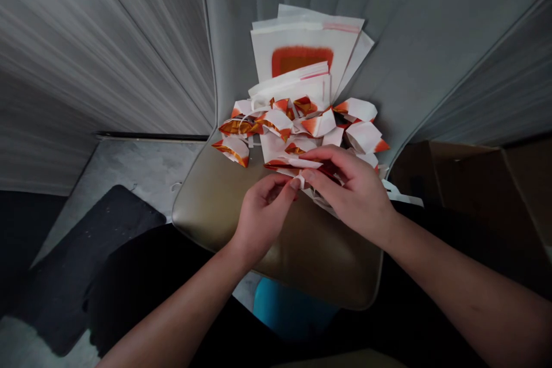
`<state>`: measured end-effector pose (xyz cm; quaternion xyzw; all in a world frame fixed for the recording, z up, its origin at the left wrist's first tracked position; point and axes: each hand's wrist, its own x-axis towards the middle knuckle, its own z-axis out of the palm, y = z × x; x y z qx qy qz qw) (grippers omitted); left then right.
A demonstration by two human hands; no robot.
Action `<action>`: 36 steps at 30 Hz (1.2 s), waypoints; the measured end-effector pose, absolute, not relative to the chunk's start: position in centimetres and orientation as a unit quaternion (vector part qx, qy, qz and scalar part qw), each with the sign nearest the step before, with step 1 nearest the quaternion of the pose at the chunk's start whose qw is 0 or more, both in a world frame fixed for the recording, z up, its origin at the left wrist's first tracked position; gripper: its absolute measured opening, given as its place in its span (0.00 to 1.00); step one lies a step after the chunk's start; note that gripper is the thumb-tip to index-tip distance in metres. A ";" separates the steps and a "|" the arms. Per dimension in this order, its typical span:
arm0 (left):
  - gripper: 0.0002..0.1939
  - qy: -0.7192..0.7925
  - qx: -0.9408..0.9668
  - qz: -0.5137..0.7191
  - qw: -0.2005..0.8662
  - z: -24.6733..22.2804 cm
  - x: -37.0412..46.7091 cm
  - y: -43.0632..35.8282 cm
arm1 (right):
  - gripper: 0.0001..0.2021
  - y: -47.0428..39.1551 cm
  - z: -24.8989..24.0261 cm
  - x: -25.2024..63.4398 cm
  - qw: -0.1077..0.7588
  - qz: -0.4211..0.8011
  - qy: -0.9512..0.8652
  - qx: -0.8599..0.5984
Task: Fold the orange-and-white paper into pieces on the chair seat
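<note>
Both my hands meet over a grey padded chair seat [215, 201], at a folded white paper piece [297, 163] with red-orange parts. My left hand [261, 213] pinches its near white end between thumb and fingers. My right hand [356, 192] grips the same folded paper from the right, fingers on top, partly hiding it. Just beyond lie several folded paper pieces [364, 137], white outside with orange and gold inside. Behind them are a small stack of white paper strips [293, 85] and larger flat sheets [302, 37] with an orange-gold rectangle.
The chair's quilted backrest [409, 40] rises behind the papers. Grey curtains [142, 40] hang at the left. A dark mat [107, 247] lies on the floor, a blue object [284, 305] is below the seat, and a cardboard box [470, 178] stands at the right.
</note>
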<state>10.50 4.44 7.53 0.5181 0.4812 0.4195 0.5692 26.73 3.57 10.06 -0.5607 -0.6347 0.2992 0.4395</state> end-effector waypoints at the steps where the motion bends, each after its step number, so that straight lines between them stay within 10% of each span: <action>1: 0.11 0.484 0.516 0.422 0.567 7.5 10.5 4.4 | 0.09 3.6 10.1 26.7 0.433 0.281 -0.650 -0.557; 18: 0.11 0.508 0.564 0.419 0.499 7.0 10.4 3.8 | 0.12 4.0 9.7 26.5 0.400 0.237 -0.694 -0.550; 30: 0.16 0.369 0.839 0.381 -0.122 6.3 7.9 4.5 | 0.13 4.5 9.3 27.2 0.430 0.427 -0.554 -0.571; 36: 0.07 0.322 0.863 0.374 -0.113 6.6 7.6 5.6 | 0.14 4.3 9.3 27.2 0.400 0.428 -0.559 -0.587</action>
